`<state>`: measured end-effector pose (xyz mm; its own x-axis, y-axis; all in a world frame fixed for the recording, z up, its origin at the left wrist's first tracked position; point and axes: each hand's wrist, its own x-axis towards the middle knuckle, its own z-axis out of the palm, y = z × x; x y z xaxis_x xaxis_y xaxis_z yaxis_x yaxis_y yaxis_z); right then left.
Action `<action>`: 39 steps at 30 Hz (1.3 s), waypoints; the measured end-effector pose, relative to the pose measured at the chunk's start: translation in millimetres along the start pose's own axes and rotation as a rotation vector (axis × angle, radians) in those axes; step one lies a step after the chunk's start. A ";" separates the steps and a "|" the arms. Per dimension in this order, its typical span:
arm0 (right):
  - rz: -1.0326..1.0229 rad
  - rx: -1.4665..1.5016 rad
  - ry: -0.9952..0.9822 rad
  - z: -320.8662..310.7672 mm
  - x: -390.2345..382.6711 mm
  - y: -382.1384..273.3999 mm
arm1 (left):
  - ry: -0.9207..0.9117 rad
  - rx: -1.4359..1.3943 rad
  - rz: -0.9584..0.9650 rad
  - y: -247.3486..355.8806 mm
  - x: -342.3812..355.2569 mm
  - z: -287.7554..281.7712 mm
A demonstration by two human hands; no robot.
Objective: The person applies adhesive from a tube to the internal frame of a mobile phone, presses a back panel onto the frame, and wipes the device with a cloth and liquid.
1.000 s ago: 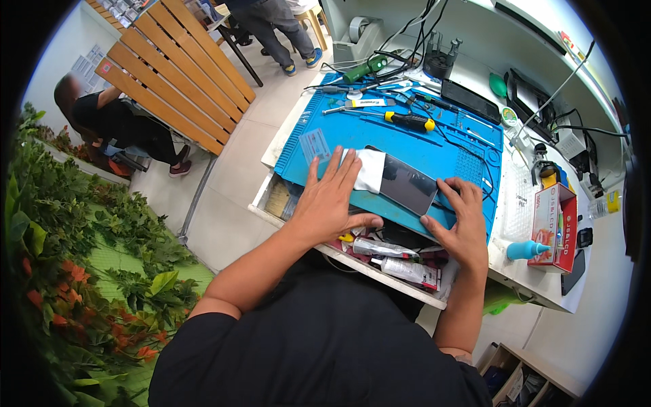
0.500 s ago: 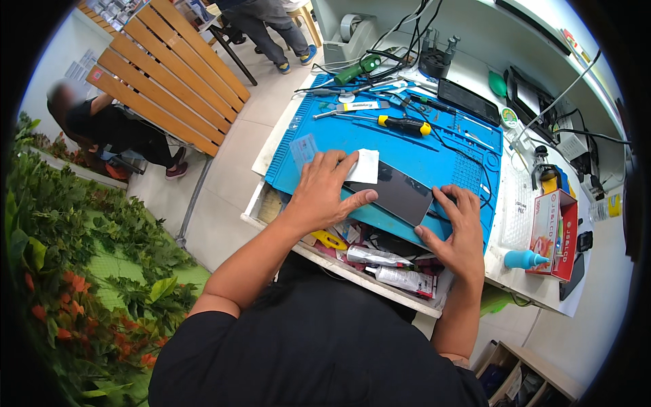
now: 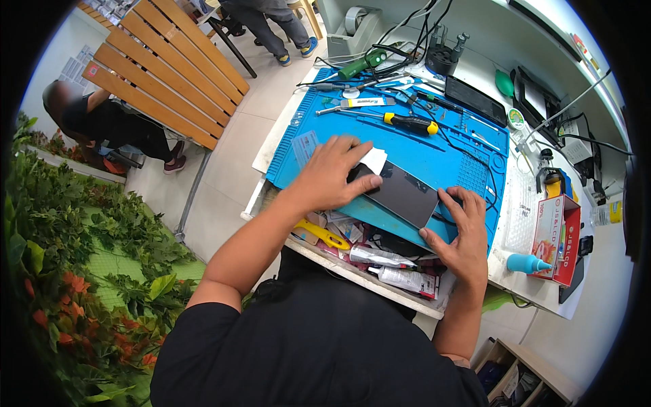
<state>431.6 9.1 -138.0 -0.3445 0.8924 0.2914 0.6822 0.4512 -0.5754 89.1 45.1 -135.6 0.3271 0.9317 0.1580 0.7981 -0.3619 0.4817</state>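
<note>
A dark smartphone or phone screen panel (image 3: pixel 405 198) lies slantwise on the near edge of the blue work mat (image 3: pixel 346 142). At its left end my left hand (image 3: pixel 336 173) has the fingers bent over a small white wipe (image 3: pixel 375 160), which rests on the glass. The left fingertips are slightly blurred. My right hand (image 3: pixel 464 234) grips the phone's right end, thumb at the near corner and fingers along the far side. Left of my left hand lies a translucent bluish card (image 3: pixel 304 146).
Below the mat an open drawer (image 3: pixel 400 302) holds white tubes and a yellow-handled tool (image 3: pixel 325 234). Farther back are a yellow-black screwdriver (image 3: pixel 410 124), cables and another dark phone (image 3: pixel 475 100). At right stand a blue bottle (image 3: pixel 525 263) and a red-white box (image 3: pixel 559 237).
My left hand and the white wipe have shifted slightly along the phone's upper left edge. My right hand stays at the phone's right end. The whole view has shifted a little.
</note>
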 end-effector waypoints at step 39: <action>0.009 0.049 0.023 2.2 0.8 3.3 | 0.018 -0.280 -0.286 -6.6 51.8 -34.5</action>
<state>432.1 11.3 -141.3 -0.3227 0.8966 0.3033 0.6527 0.4428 -0.6148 83.4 96.8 -100.8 0.1004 0.9949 -0.0025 0.6859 -0.0674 0.7246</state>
